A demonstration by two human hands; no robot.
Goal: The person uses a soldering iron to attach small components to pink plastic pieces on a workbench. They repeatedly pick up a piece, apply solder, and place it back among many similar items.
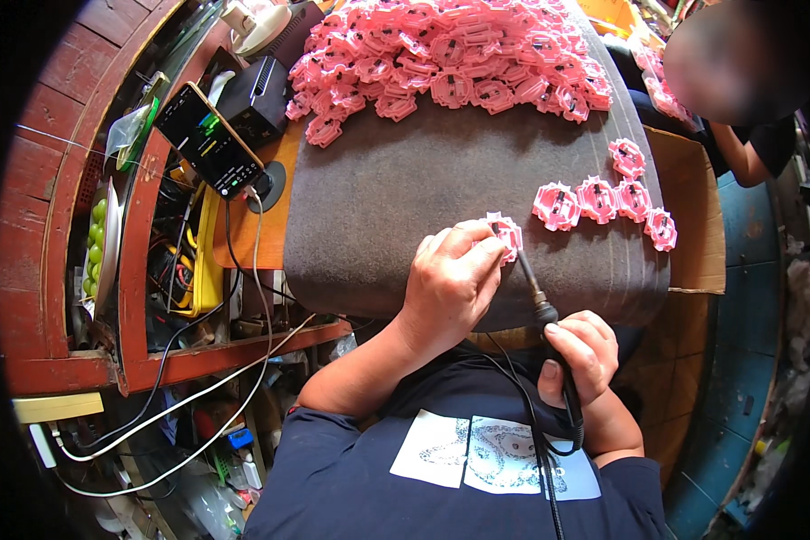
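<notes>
Left-hand fingers [471, 238] pinch a pink, notched plastic piece [513, 236], right-hand fingers [578, 353] close round a slim, black-handled soldering iron [545, 312], and a white, curved dish [112, 247] holds round green fruit [96, 241].

Open lane: mid table [387, 189], left edge across to the loose pink parts [597, 200] on the right. Far end blocked by the pink pile [450, 67]. Phone [209, 139] on its stand sits left of the lane. Near edge blocked: left hand [452, 277] on a pink piece [510, 239], right hand [587, 354] gripping the pen-shaped tool [533, 286] alongside. Only a narrow gap between that piece and the loose parts.
</notes>
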